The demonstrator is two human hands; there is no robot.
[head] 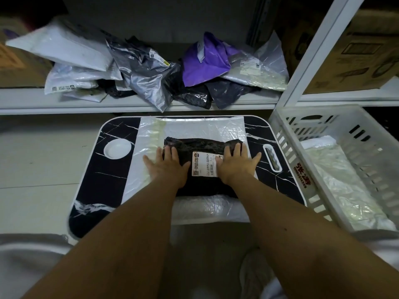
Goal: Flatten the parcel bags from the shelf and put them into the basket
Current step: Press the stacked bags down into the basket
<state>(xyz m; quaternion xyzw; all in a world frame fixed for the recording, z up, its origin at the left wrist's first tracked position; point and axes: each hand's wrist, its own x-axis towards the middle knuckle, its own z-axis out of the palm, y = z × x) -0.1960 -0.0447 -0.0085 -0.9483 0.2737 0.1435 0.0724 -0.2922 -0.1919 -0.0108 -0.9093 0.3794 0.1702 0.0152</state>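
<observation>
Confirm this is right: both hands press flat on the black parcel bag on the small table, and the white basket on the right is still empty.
Not quite. The head view shows the white basket already holds a clear bag. The rest stands: the left hand and right hand press flat on the black parcel bag on the small table.

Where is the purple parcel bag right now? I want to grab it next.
In the head view the purple parcel bag lies on the shelf, right of centre, between a grey bag and a clear bag.
</observation>
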